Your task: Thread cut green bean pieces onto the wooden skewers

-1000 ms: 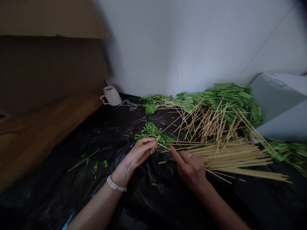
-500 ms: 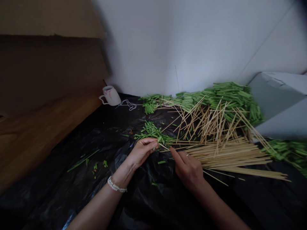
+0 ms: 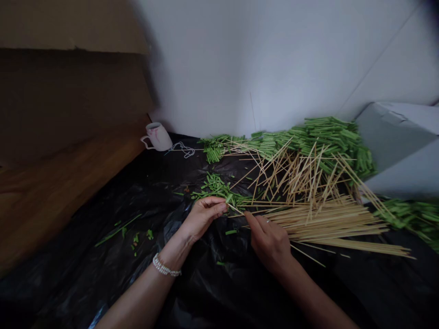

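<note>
Head view: the left hand had thumb and index finger pinched on a short green stem piece, just in front of a small heap of green cuttings. A pale thin stick ran between that piece and the right hand. The right hand was closed around it, index finger laid along the stick, other fingers curled; thumb hidden. Couldn't tell if the tip was inside the stem or just against it.

Handling, my read: stem piece near weightless, fairly soft, probably a bit slick when cut, and could split or crush under a hard pinch. Best hold: light thumb-and-finger pinch on its sides, clear of the stick's line. Stick: light, stiff lengthwise, bendy sideways, could snap. Best held close to the stem end, pushed straight.

Spare sticks lay just beside the right hand, roughly parallel; a crisscrossed pile sat behind them, more stems stacked beyond. All on black plastic sheeting; mug well apart, far left.
</note>
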`<act>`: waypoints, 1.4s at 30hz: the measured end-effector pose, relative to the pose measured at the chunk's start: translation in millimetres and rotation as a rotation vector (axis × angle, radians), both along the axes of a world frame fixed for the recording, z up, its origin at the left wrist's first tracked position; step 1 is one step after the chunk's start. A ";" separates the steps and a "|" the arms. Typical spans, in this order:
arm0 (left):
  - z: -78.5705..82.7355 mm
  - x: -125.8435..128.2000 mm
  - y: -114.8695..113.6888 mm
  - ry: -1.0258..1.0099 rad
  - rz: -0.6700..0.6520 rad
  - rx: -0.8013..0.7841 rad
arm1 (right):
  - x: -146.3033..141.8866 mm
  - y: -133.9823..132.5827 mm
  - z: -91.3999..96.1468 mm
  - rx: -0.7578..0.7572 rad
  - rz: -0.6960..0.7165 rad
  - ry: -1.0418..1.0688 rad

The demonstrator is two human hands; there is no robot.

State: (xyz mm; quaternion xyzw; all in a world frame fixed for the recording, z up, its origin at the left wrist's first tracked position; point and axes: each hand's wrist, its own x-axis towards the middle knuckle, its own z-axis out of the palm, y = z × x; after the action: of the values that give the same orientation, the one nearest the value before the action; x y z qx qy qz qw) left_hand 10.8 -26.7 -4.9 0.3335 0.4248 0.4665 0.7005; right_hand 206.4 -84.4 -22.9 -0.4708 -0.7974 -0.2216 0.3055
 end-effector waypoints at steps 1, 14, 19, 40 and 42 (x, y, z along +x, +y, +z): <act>-0.1 0.2 0.1 -0.018 -0.010 -0.026 | -0.1 -0.1 -0.2 0.002 0.004 0.002; -0.8 3.3 -3.4 -0.155 -0.104 -0.147 | -1.5 -0.9 0.2 0.022 0.047 0.012; -2.2 3.8 -3.3 -0.143 -0.100 -0.139 | -2.0 -1.5 0.1 0.019 0.022 -0.011; -0.1 3.8 -4.2 -0.072 -0.112 -0.123 | -4.2 -2.4 3.6 0.010 0.020 -0.012; 0.5 5.5 -4.8 -0.061 -0.087 -0.095 | -3.7 -1.8 4.2 0.007 0.008 -0.028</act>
State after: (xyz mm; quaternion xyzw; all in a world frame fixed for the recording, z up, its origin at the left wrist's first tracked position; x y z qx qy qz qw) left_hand 16.3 -31.4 -4.4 0.3035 0.4099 0.4247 0.7480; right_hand 202.8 -86.2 -18.7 -0.4633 -0.8027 -0.2299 0.2970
